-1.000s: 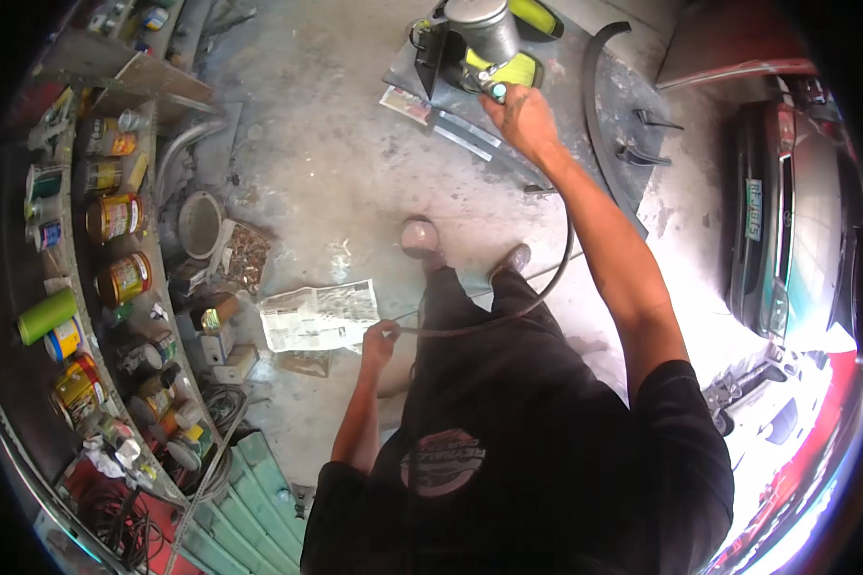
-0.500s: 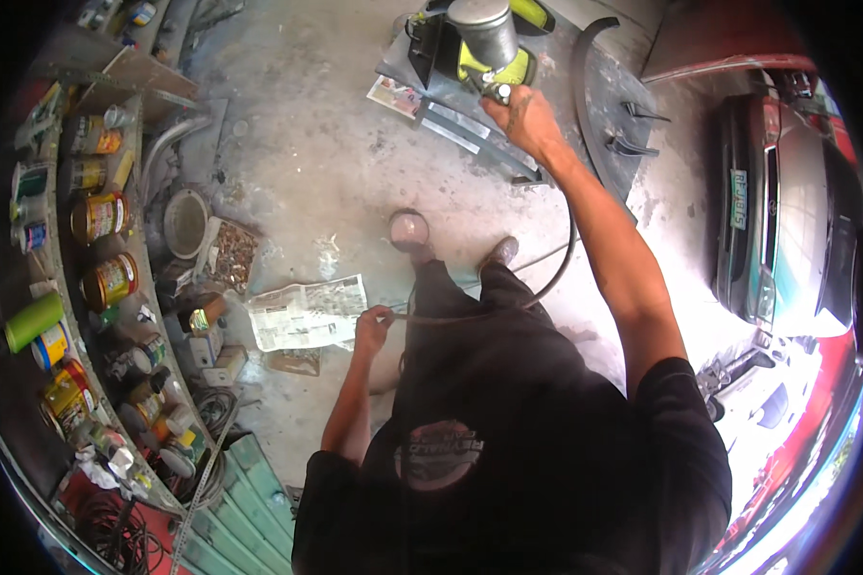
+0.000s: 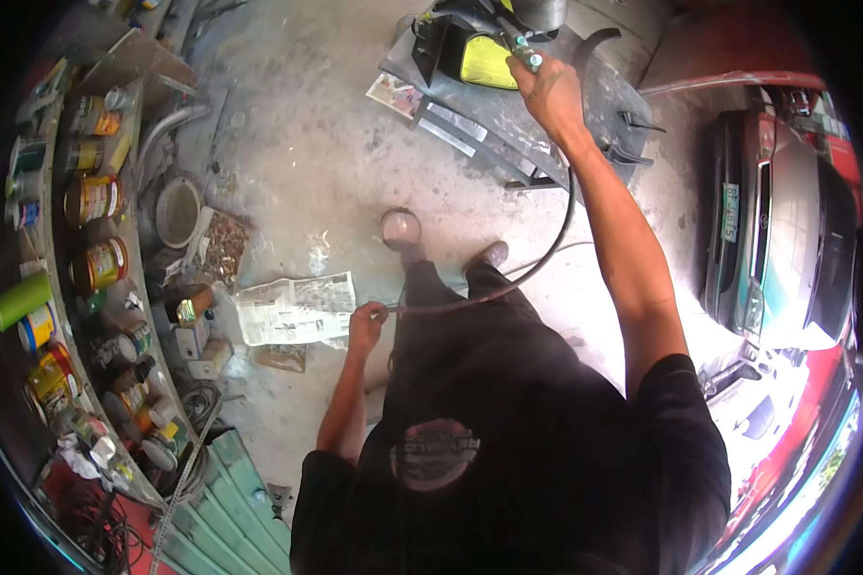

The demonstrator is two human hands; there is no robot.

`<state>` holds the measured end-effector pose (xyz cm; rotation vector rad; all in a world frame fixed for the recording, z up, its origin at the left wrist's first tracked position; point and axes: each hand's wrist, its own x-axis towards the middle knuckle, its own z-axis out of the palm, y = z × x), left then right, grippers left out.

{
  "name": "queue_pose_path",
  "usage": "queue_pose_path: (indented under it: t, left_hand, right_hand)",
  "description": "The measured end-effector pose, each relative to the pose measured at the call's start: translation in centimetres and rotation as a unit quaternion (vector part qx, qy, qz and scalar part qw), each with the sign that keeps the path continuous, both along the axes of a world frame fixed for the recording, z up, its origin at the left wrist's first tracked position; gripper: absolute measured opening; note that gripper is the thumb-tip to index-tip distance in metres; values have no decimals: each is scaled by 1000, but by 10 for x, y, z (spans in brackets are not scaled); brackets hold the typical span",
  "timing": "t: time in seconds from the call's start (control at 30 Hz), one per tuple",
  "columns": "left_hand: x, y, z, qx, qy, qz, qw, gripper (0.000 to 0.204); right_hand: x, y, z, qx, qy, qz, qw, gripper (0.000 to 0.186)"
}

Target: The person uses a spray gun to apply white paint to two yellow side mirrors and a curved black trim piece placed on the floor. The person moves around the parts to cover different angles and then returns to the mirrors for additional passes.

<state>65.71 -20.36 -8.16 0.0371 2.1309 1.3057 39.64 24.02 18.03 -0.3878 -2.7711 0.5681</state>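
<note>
My right hand (image 3: 552,91), arm stretched far forward, is closed around the handle of a spray gun (image 3: 523,53). The gun's metal cup (image 3: 544,13) is partly cut off by the top edge. Close to the gun lies a black part with a bright yellow panel (image 3: 487,63), resting on a dark tabletop (image 3: 585,134). Below my right hand a dark air hose (image 3: 546,257) hangs and curves back across my legs. My left hand (image 3: 366,324) pinches this hose at waist height, left of my body.
Shelves with several paint cans (image 3: 99,264) run along the left. Newspaper (image 3: 297,309) lies on the floor beside a round basin (image 3: 178,213) and a box of rubble (image 3: 221,247). At right stands a car (image 3: 786,220). A curved black strip (image 3: 585,72) lies on the tabletop.
My right hand has moved the spray gun to the right and farther forward, uncovering more of the yellow panel. My left hand keeps its hold on the hose.
</note>
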Motion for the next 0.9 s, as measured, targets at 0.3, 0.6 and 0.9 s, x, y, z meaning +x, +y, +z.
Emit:
queue_pose_path:
  t: [0.3, 0.6, 0.9]
  left_hand:
    - [18, -34, -18, -5, -15, 62, 998, 13]
    - [20, -110, -30, -18, 45, 43, 998, 7]
    - [-82, -202, -24, -111, 47, -264, 957, 13]
  right_hand:
    - [66, -20, -43, -54, -13, 37, 998, 33]
    - [153, -44, -82, -154, -2, -164, 974, 33]
    - [120, -145, -119, -272, 103, -260, 921, 34]
